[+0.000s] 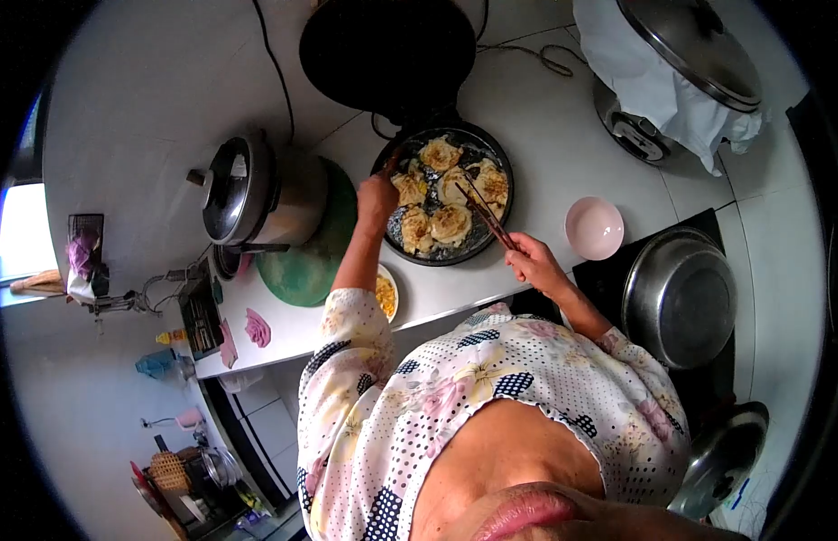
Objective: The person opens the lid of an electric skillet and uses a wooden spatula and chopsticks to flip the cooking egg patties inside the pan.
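A round black electric pan stands on the white counter with its dark lid raised behind it. Several browned, pale pancakes lie in it. My right hand holds wooden chopsticks, whose tips reach the pancake near the pan's middle. At the pan's left side, my left hand is closed around a brown utensil or handle; its far end lies over the rim and is hard to make out. Below the pan sits a white bowl with yellow bits in it.
A pink bowl is right of the pan. Farther right are an upturned metal basin and a cloth-draped cooker. On the left stand a pressure cooker and a green round board. Cords run behind the pan.
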The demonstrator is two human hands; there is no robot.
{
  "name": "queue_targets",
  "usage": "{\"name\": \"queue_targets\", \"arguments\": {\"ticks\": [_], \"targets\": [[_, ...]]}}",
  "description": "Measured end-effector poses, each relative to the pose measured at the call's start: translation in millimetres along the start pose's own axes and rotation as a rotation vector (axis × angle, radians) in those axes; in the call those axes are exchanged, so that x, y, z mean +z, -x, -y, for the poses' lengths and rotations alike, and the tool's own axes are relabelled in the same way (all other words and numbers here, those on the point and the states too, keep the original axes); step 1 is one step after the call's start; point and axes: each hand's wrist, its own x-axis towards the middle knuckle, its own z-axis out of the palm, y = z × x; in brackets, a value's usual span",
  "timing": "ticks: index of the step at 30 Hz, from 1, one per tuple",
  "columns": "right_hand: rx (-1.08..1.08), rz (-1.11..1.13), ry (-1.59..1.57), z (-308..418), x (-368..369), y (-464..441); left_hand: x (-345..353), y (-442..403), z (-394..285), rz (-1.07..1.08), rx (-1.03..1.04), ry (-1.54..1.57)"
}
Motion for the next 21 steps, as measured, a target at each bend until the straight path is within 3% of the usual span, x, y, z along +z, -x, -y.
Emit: {"name": "queue_targets", "arguments": {"ticks": [2, 7, 8, 10, 14, 15, 18, 19, 21], "targets": [[-0.013, -0.011, -0.009, -5.0, 3.5, -3.9, 31.5, -0.2, 4.4, -0.035, 0.016, 0.018], [-0.011, 0.009, -0.057, -5.8, 8.9, 0.7, 11.9, 22.4, 2.3, -0.095, 0.067, 0.116], [-0.011, 0.009, -0.047, -8.5, 8.9, 3.1, 8.4, 17.6, 8.0, -0.015, -0.095, 0.081], [-0.021, 0.009, -0.022, -12.5, 9.4, 5.5, 1.7, 22.7, 19.0, -0.027, -0.142, 0.068], [-0.032, 0.009, -0.026, -11.4, 7.2, 8.3, 33.7, 23.9, 24.7, -0.103, 0.024, 0.407], [-0.036, 0.001, -0.031, -12.2, 5.4, 8.6, 31.7, 24.7, 20.4, -0.015, -0.044, 0.454], [-0.045, -0.023, -0.032, -15.3, 25.6, 9.4, 22.2, 31.9, 44.5, -0.248, 0.049, 0.397], [-0.048, -0.026, -0.036, -17.2, 25.3, 9.0, 37.8, 22.8, 60.7, -0.199, -0.037, 0.313], [-0.018, -0.031, -0.041, -22.7, 24.6, 9.7, 51.8, 24.8, 67.5, -0.124, 0.012, 0.244]]}}
